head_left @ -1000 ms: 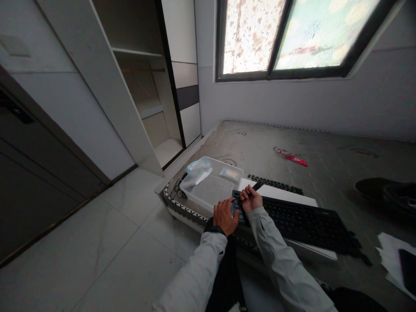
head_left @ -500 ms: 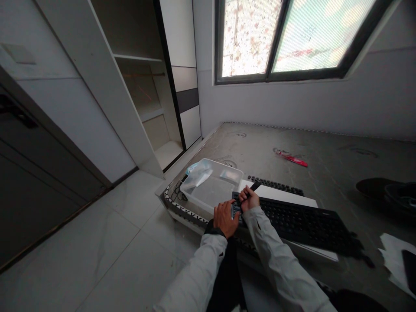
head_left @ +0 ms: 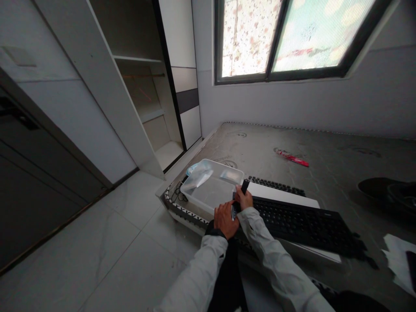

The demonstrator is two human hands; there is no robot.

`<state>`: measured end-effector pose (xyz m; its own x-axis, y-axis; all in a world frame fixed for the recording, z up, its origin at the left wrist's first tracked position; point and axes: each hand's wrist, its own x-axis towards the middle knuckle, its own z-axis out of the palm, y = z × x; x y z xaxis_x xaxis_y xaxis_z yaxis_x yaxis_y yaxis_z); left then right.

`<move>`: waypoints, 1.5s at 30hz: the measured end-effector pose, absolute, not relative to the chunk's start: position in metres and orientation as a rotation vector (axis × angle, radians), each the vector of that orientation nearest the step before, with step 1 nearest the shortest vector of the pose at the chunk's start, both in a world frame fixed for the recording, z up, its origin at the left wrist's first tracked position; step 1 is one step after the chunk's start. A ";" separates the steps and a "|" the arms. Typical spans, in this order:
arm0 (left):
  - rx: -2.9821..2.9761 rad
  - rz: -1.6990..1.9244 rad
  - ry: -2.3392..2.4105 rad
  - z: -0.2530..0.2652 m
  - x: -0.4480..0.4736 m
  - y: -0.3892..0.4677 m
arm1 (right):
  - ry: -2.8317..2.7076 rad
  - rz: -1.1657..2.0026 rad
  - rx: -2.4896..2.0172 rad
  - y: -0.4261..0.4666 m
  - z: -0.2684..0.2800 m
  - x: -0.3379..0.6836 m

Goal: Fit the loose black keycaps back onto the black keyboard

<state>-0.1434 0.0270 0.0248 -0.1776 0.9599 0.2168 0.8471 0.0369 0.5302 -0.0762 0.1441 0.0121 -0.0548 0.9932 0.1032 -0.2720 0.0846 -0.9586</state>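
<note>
Presently, the clear plastic tray (head_left: pixel 212 195) sits at 11 o'clock from your left hand (head_left: pixel 225 220), which rests on the left end of the black keyboard (head_left: pixel 302 223); whether it grips cannot be determined. Just beside it, your right hand (head_left: pixel 244 200) is closed around a dark stick-shaped tool (head_left: pixel 245 186), upper end toward 12 o'clock. The keyboard extends toward 4 o'clock on a white box (head_left: pixel 284 195). Black keycaps (head_left: pixel 276 184) lie along the box's 12 o'clock side; a red object (head_left: pixel 293 158) lies beyond them.
</note>
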 end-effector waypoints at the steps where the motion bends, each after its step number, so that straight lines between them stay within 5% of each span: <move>1: 1.874 0.835 2.105 0.025 -0.144 0.027 | -1.122 1.279 -0.926 0.144 0.010 -0.076; 23: 1.878 0.775 2.153 0.025 -0.142 0.029 | -1.417 0.691 -1.101 0.124 -0.007 -0.071; 45: 1.921 0.742 2.167 0.021 -0.144 0.030 | -1.508 0.749 -1.001 0.124 -0.003 -0.064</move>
